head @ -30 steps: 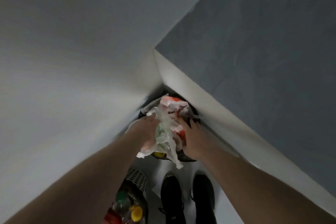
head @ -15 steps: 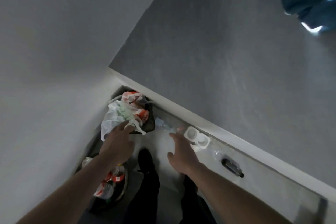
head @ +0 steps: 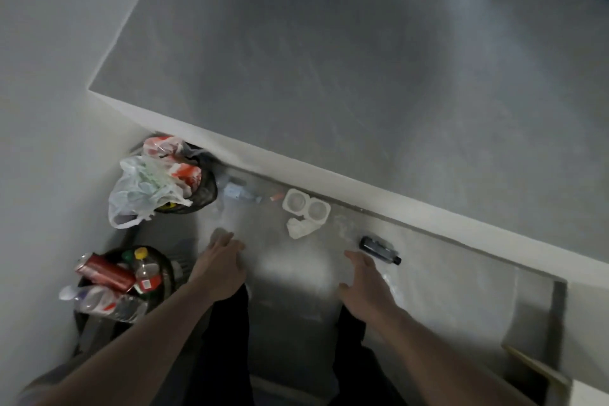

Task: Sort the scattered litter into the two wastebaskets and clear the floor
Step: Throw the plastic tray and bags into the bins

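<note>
A: Where are the hands?

B: Both hang over the floor (head: 296, 273), holding nothing. The left hand (head: 219, 265) has its fingers stretched out loosely, and the right hand (head: 364, 280) is spread the same way, palm down. Neither touches any litter.

A: And the two baskets?

B: Both stand on the left, by the wall (head: 49, 109). The far basket (head: 206, 191) sits in the corner and is stuffed with plastic bags (head: 145, 191), white and red ones, which spill over its rim towards the wall. The near basket (head: 164, 269) holds bottles and a red can (head: 105, 273); one bottle with a yellow cap (head: 143, 269) stands up among them, and a clear bottle (head: 102, 301) lies across the rim.

A: What is left on the floor?

B: A white moulded tray with two round cups (head: 306, 208) lies against the skirting board (head: 428, 217), with a crumpled white scrap (head: 298, 227) touching it. A dark bottle (head: 379, 249) lies just ahead of the right hand's fingertips. Between the far basket and the tray there is a pale blue wrapper (head: 235, 191) and a small orange piece (head: 275, 197), both blurred.

A: Anything else?

B: Dark trouser legs (head: 227, 323) show below the hands.
</note>
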Motion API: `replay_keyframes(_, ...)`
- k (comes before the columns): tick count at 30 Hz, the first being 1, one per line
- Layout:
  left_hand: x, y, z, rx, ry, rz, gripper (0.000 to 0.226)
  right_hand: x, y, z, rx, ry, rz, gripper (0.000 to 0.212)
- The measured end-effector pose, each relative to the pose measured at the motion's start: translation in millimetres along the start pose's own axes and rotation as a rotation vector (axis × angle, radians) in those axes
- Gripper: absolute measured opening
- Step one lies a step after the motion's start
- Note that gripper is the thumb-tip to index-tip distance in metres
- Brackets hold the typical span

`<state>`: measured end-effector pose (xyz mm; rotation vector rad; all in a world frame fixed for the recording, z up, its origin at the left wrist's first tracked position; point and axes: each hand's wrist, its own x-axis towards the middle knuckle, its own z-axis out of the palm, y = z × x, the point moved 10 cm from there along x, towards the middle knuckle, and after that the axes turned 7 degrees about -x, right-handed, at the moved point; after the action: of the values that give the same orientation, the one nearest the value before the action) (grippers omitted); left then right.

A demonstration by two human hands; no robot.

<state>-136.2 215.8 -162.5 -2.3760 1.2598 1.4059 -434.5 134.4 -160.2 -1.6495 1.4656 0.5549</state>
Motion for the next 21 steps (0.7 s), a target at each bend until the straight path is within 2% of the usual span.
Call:
replay_keyframes(3,-25,45,43,-0.037,-0.015,-0.038,0.04,-29,63,-21,-0.017,0.011,0.034,0.069)
replay_keyframes(6,-43,94,87,-0.066,-0.067,-0.015,0.044,-50,120,-35,-0.019,0.007,0.095,0.068)
replay_keyframes(11,-20,144,138,-0.135,-0.078,0.07,0.045,-50,174,-34,-0.012,0.009,0.191,0.068)
replay_keyframes(15,22,142,168,-0.128,-0.08,0.05,0.04,-18,190,-14,-0.007,0.002,0.173,0.065)
replay_keyframes(21,98,93,219,-0.047,-0.109,-0.075,0.042,64,218,24,-0.039,-0.044,0.13,0.065)
